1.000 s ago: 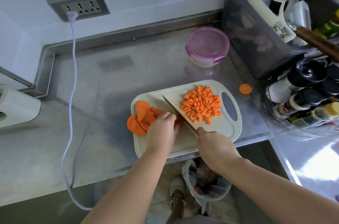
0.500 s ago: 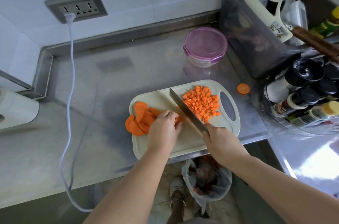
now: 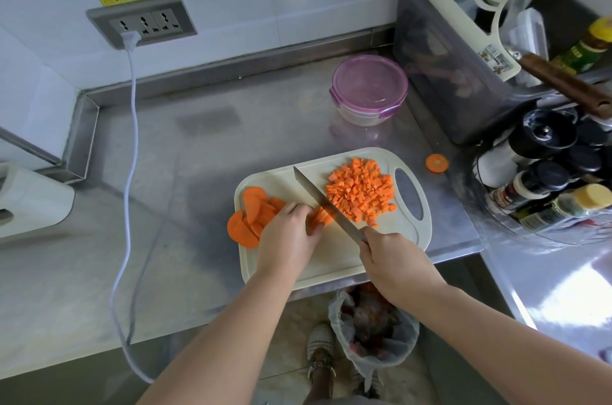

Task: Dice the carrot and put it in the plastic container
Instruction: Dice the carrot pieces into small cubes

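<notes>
Cutting board sits at counter's near edge; steel stretches left. Left hand curls onto carrot strips (slices overhang board's left edge); right hand grips knife.

Small orange carrot dice lie heaped on the right of the white cutting board, with flat carrot slices fanned at its left end, some overhanging the edge. One round slice lies alone on the counter. The round clear plastic container, purple lid on, stands behind the board.
</notes>
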A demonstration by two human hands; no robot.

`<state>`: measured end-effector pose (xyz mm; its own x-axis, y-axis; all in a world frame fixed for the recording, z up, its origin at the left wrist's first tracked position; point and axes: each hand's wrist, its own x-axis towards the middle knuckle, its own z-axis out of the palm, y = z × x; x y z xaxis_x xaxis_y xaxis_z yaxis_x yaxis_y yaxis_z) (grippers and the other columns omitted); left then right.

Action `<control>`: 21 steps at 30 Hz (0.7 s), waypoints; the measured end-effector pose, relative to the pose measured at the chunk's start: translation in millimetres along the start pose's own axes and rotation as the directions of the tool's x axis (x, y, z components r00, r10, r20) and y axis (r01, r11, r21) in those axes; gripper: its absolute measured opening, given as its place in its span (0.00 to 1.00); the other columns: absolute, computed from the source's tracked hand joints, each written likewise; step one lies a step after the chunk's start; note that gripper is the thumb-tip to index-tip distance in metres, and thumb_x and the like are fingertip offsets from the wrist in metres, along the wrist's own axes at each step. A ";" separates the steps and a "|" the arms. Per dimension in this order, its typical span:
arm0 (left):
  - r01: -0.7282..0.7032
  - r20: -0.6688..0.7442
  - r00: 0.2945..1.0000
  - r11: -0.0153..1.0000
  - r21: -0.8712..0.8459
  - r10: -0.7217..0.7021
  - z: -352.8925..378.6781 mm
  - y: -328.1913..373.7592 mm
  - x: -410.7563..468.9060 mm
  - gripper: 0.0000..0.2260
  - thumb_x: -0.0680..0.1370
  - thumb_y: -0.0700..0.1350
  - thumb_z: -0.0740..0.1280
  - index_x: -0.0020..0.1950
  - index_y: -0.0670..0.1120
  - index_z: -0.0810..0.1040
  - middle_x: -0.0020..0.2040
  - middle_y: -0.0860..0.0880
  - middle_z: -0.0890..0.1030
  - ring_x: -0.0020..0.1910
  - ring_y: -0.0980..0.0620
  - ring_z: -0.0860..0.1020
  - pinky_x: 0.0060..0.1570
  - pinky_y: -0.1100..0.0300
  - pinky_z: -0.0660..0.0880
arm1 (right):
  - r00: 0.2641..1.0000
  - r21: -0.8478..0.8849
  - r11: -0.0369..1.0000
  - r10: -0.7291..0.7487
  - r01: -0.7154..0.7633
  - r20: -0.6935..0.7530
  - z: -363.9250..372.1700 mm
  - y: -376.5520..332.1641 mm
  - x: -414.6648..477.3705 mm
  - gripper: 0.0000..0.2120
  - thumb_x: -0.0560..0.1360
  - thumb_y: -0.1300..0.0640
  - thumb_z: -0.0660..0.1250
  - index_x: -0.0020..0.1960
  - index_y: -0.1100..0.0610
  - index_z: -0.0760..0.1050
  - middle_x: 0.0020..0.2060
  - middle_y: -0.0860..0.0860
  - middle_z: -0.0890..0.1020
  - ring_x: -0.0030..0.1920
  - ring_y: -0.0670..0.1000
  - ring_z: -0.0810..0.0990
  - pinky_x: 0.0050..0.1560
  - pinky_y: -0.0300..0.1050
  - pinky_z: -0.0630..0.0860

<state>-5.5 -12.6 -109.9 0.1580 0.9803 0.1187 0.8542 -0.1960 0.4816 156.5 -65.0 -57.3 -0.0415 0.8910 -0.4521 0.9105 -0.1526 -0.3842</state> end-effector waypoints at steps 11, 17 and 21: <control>-0.042 0.069 0.997 0.997 0.069 0.037 5.7 -1.6 -1.1 0.08 0.73 0.45 0.72 0.49 0.44 0.81 0.46 0.49 0.81 0.49 0.47 0.79 0.38 0.60 0.68 | 0.997 -0.170 0.985 -0.018 0.031 0.073 7.2 0.8 5.1 0.10 0.81 0.60 0.55 0.62 0.57 0.67 0.42 0.52 0.79 0.41 0.55 0.80 0.43 0.52 0.81; -0.074 0.048 0.996 0.993 0.089 0.070 10.0 -2.2 -0.5 0.09 0.64 0.41 0.79 0.38 0.43 0.80 0.36 0.48 0.80 0.37 0.47 0.80 0.30 0.64 0.66 | 0.990 -0.181 0.983 0.035 -0.010 0.134 12.6 0.0 10.2 0.16 0.78 0.64 0.58 0.65 0.56 0.64 0.45 0.52 0.79 0.43 0.54 0.81 0.44 0.53 0.82; -0.070 0.040 0.997 0.995 0.067 0.067 11.4 -2.0 -1.0 0.10 0.63 0.41 0.79 0.38 0.44 0.81 0.35 0.50 0.80 0.36 0.48 0.80 0.30 0.65 0.67 | 0.989 -0.110 0.993 0.056 -0.041 0.140 11.0 0.6 13.7 0.11 0.80 0.62 0.57 0.62 0.56 0.65 0.46 0.53 0.79 0.44 0.55 0.80 0.46 0.52 0.81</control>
<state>-1.7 -12.9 -120.9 0.2348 0.9651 0.1162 0.8724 -0.2619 0.4126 152.0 -57.5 -72.5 -0.0476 0.8122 -0.5814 0.9510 -0.1411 -0.2750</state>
